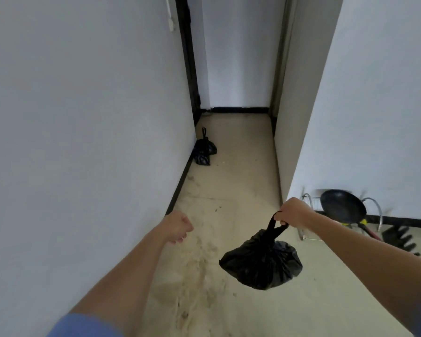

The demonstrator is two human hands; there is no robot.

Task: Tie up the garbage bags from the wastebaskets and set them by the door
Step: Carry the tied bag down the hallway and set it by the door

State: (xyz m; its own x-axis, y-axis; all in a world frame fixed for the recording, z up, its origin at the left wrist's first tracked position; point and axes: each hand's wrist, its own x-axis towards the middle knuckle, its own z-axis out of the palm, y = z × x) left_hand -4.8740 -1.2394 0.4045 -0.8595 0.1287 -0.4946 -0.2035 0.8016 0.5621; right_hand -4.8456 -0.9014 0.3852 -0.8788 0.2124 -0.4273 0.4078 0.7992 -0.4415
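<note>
Tied bag in transit down the hallway, to be set by the door.

The right hand (293,214) grips the knotted loops of a glossy, crinkled black garbage bag (261,260) that hangs bulbous above the scuffed pale floor (241,166). The left hand (178,226) is fisted and empty. The next move is probably to lower it beside the slumped bags (204,150) near the dark door frame (188,57).
</note>
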